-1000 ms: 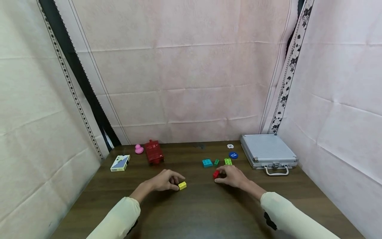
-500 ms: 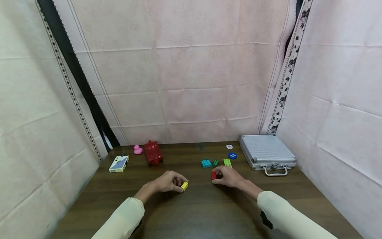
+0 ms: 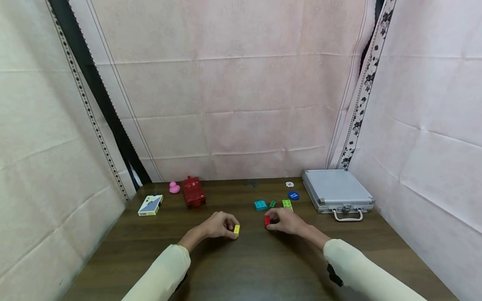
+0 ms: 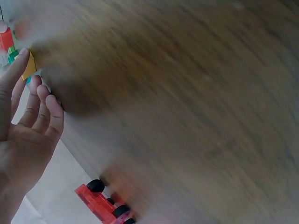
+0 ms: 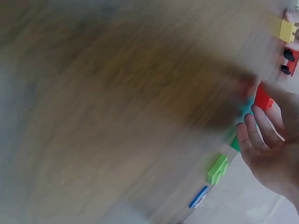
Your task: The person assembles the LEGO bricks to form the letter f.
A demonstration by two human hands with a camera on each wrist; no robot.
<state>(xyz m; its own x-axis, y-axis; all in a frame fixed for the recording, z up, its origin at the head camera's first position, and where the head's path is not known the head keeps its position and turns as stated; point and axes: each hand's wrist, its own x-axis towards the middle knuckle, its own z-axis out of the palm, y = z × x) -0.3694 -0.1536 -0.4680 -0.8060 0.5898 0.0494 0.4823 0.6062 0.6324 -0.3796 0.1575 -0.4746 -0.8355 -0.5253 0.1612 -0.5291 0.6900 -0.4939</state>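
Observation:
My left hand pinches a small yellow brick just above the brown table; the left wrist view shows the yellow brick at my fingertips. My right hand pinches a red brick, and its fingers curl round the red brick in the right wrist view. The two bricks are a short gap apart, facing each other near the table's middle.
Behind the hands lie a teal brick, a small dark green brick, a lime brick and a blue disc. A silver case sits far right. A red toy car, pink duck and card box sit far left.
Both hands have lifted their bricks and moved inward, so the yellow and red bricks are closer together than a second ago.

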